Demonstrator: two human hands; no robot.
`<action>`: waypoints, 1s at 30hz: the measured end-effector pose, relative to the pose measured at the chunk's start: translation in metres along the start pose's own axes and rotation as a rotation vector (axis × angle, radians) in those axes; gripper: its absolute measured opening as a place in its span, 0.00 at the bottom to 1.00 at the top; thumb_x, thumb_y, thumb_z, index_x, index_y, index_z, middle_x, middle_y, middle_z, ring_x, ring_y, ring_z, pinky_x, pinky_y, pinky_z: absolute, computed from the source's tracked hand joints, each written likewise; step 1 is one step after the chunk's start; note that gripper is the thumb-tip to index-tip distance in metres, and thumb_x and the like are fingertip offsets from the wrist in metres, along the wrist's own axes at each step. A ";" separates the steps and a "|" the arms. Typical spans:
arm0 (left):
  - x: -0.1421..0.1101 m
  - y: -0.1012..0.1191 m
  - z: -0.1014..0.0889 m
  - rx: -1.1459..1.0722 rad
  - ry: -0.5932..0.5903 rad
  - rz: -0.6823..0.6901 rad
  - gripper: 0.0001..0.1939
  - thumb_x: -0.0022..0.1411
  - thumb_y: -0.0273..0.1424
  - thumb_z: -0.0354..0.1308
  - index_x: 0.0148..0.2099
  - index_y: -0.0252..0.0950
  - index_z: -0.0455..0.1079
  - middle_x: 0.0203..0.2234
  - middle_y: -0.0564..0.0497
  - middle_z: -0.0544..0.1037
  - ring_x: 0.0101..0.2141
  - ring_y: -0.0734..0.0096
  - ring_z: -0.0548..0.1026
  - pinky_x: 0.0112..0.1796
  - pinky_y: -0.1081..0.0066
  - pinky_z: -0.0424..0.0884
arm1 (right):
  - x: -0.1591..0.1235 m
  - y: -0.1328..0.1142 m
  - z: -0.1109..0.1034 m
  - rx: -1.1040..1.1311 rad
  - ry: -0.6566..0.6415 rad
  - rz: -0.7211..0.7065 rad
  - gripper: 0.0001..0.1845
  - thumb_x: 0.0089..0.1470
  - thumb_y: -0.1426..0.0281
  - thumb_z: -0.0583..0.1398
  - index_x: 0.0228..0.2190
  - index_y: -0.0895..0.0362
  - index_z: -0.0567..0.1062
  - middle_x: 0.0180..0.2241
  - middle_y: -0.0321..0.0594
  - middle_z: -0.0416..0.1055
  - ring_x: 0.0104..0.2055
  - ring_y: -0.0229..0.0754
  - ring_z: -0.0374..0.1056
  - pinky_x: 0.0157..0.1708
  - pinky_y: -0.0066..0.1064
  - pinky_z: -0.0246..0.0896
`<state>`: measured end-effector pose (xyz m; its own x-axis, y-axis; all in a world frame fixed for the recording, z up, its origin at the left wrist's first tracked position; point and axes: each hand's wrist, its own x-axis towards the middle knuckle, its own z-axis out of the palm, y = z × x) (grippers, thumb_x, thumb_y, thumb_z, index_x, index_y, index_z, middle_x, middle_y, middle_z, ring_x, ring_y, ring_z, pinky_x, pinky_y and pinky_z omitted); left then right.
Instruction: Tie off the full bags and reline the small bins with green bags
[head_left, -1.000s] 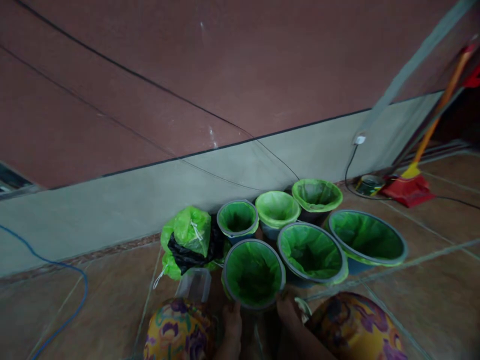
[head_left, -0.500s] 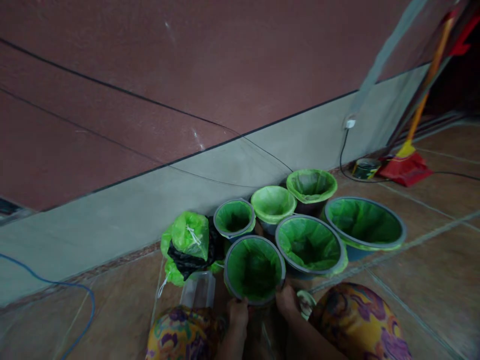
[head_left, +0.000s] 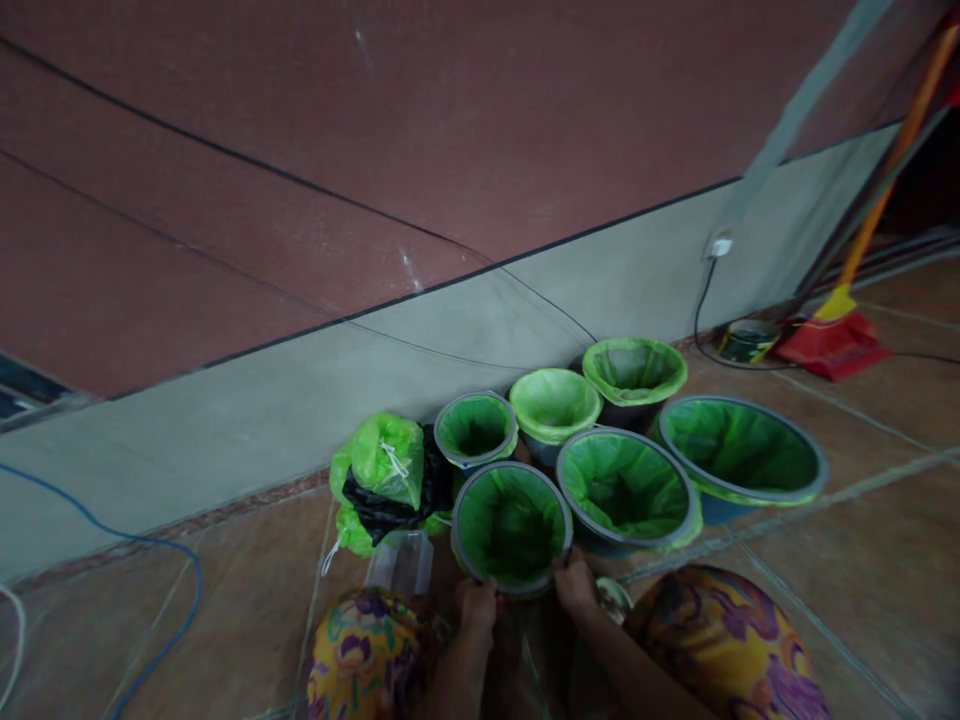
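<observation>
Right in front of me stands a round bin with a grey rim and a green bag lining it. My left hand is closed on the near left side of its rim. On the near right side, my right hand grips the same bin, fingers partly hidden by the rim. Close behind it is a smaller lined bin. Another grey-rimmed lined bin stands just to the right. A clear plastic container lies on the floor left of the bin.
More green-lined bins stand along the wall: a pale one, a dark one and a wide one. Green and black bags are heaped at left. A red dustpan, a tin and a blue cable are on the floor.
The view has shifted slightly, so most things sit a little further right. Both hands keep hold of the lined bin, whose near rim appears slightly higher.
</observation>
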<state>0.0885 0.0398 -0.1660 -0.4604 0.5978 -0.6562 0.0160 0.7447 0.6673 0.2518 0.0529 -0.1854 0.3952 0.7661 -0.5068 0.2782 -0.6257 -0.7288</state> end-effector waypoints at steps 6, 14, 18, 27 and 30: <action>0.005 0.004 0.001 -0.034 0.002 -0.021 0.10 0.58 0.26 0.60 0.24 0.36 0.67 0.15 0.53 0.72 0.19 0.69 0.74 0.22 0.72 0.73 | 0.007 0.003 0.004 0.076 -0.015 -0.033 0.28 0.51 0.75 0.54 0.55 0.69 0.69 0.43 0.55 0.79 0.45 0.50 0.76 0.43 0.32 0.67; 0.004 0.008 0.003 -0.056 0.025 -0.039 0.10 0.58 0.24 0.59 0.25 0.35 0.67 0.15 0.53 0.72 0.20 0.70 0.75 0.22 0.73 0.73 | 0.016 0.008 0.007 0.099 0.008 -0.078 0.23 0.50 0.75 0.55 0.48 0.63 0.74 0.41 0.51 0.79 0.47 0.49 0.75 0.45 0.33 0.67; 0.005 0.008 0.004 -0.053 0.031 -0.058 0.08 0.57 0.24 0.60 0.26 0.35 0.68 0.16 0.53 0.72 0.22 0.69 0.77 0.23 0.73 0.74 | 0.018 0.009 0.006 0.081 0.004 -0.082 0.21 0.50 0.74 0.56 0.46 0.62 0.74 0.40 0.51 0.79 0.47 0.49 0.75 0.46 0.33 0.67; -0.003 0.010 0.003 -0.050 0.029 -0.048 0.05 0.56 0.27 0.63 0.31 0.35 0.69 0.20 0.51 0.75 0.25 0.65 0.79 0.26 0.70 0.75 | 0.015 0.011 -0.002 0.027 0.058 -0.069 0.25 0.54 0.67 0.56 0.52 0.65 0.73 0.47 0.55 0.78 0.51 0.52 0.74 0.48 0.36 0.67; -0.006 0.012 0.002 -0.059 0.031 -0.031 0.04 0.57 0.27 0.62 0.32 0.34 0.69 0.21 0.51 0.76 0.24 0.67 0.78 0.25 0.70 0.75 | 0.024 0.018 -0.017 -0.043 0.215 0.067 0.32 0.60 0.58 0.49 0.51 0.72 0.72 0.48 0.69 0.74 0.52 0.61 0.72 0.47 0.46 0.67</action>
<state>0.0929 0.0461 -0.1549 -0.4873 0.5649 -0.6659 -0.0504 0.7431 0.6673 0.2807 0.0575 -0.2024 0.5901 0.6767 -0.4404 0.2807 -0.6834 -0.6739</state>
